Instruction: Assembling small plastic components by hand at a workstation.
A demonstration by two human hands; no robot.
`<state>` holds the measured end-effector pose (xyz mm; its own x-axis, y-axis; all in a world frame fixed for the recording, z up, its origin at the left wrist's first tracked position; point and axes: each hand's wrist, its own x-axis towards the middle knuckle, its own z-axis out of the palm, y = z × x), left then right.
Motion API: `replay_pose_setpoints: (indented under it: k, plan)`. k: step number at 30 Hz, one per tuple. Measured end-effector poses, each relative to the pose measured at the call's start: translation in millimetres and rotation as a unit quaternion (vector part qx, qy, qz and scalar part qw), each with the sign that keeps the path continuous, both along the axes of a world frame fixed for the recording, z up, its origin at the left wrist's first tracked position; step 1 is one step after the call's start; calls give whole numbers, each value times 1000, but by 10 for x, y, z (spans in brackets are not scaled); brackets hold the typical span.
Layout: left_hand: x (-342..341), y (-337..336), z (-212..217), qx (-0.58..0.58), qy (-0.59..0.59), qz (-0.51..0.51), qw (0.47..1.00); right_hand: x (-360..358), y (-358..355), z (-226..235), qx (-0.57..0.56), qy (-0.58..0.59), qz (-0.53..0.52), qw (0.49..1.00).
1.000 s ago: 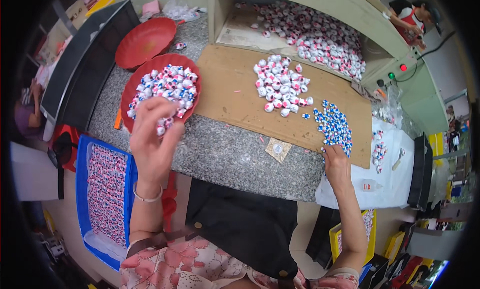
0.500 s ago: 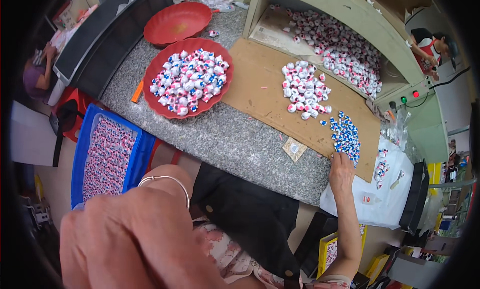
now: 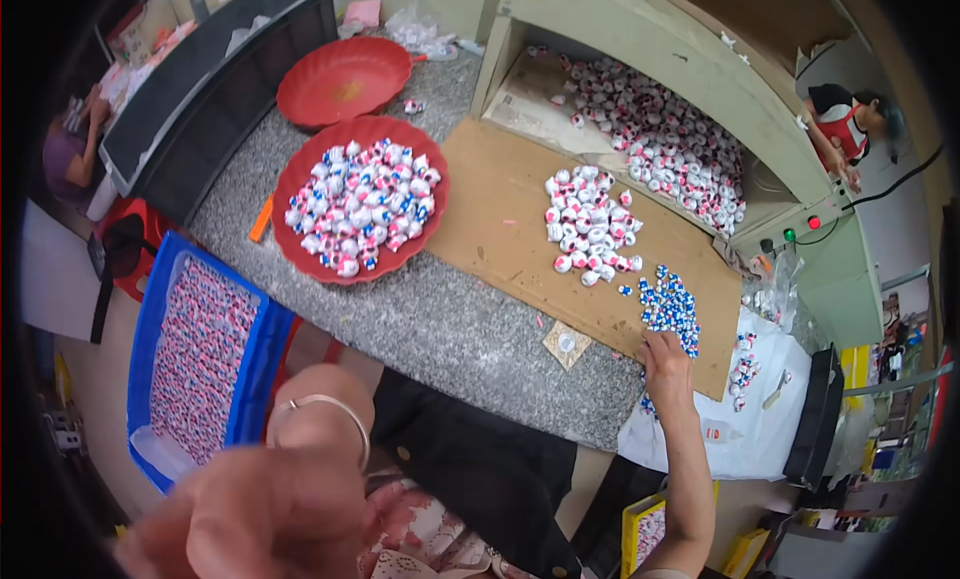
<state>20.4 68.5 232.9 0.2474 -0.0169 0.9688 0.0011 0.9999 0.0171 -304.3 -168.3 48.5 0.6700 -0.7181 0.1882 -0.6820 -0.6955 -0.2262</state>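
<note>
Speckled grey stone counter [image 3: 440, 324], matt brown cardboard sheet [image 3: 500, 229], glossy red plastic bowl [image 3: 300, 184], shiny crinkled candy wrappers [image 3: 590, 224].

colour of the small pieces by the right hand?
Blue and white pieces, at the right hand; head view.

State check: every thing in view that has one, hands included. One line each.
Left hand: raised near camera, blurred, grip unclear.
Right hand: on cardboard sheet, touching blue pile.
Near red tray: full of wrapped candies.
Far red tray: empty.
Blue crate: full.
Machine bin: open, candies inside.
</note>
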Motion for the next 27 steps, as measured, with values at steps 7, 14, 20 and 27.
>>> replay_pose_setpoints:
  k: [7, 14, 20, 27]
  plan:
    - [-298, -1303, -1355, 433, -167, 254, 848, 187, -119, -99, 4, 17, 29, 999]
    - [-278, -2199, -2407, 497, -358, 268, 743, 207, -117, -66, 47, -54, -23, 997]
    - [-179, -2040, -2269, 562, -340, 218, 722, 511, 314, 102, 113, -113, 42, 986]
    - [-43, -1091, -2048, 648, 83, -243, 717, 891, 374, 56, 24, 10, 141, 990]
